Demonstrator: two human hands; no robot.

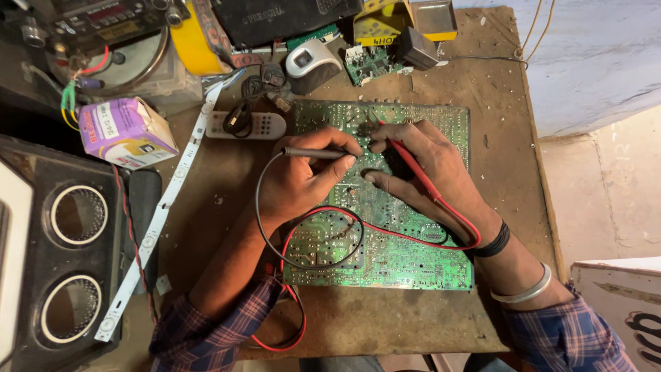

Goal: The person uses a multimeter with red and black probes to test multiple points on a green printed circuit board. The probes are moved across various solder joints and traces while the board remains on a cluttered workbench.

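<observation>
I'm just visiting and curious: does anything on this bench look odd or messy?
Mostly clutter. A white LED strip lies askew, overhanging the wooden bench. The red lead loops off the front edge. The circuit board looks intact.

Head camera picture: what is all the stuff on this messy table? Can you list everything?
circuit board: 1, green, large, flat at the table's middle
small circuit board: 1, green, top centre
black probe: 1, black lead, in the left hand
red probe: 1, red lead, in the right hand
remote control: 1, white, left of the large board's top edge
carton: 1, purple and white, left side
light strip: 1, white, running diagonally at left
speaker box: 1, black, two round openings, far left
table: 1, brown, worn
left hand: 1, gripping the black probe
right hand: 1, gripping the red probe, wrist with black band and silver bangle
</observation>
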